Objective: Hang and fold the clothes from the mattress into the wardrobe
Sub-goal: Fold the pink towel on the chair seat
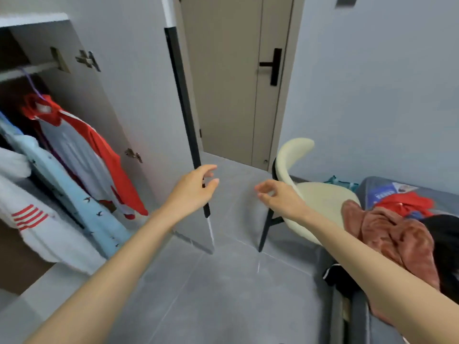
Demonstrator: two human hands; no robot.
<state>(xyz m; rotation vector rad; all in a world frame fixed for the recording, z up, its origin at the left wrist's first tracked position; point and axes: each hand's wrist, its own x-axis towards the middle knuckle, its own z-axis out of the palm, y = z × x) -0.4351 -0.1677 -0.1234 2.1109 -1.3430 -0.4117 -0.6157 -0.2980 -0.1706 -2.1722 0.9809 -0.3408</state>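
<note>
The wardrobe (104, 78) stands open on the left, its rail (27, 70) carrying a red-and-grey top (82, 150) on a purple hanger, a light blue patterned shirt (82, 202) and a white top with red stripes (37, 219). On the grey mattress (357, 314) at the right lies a pile: a rust-brown garment (395, 237), a red one (404, 203) and a black one (444, 244). My left hand (196, 187) and my right hand (278, 197) are stretched out over the floor with loosely curled fingers, holding nothing.
The wardrobe door's dark edge (183, 108) juts out just behind my left hand. A cream chair (310, 192) with black legs stands beside the mattress, under my right hand. A closed beige room door (238, 83) is behind. Grey tiled floor (223, 294) lies below my arms.
</note>
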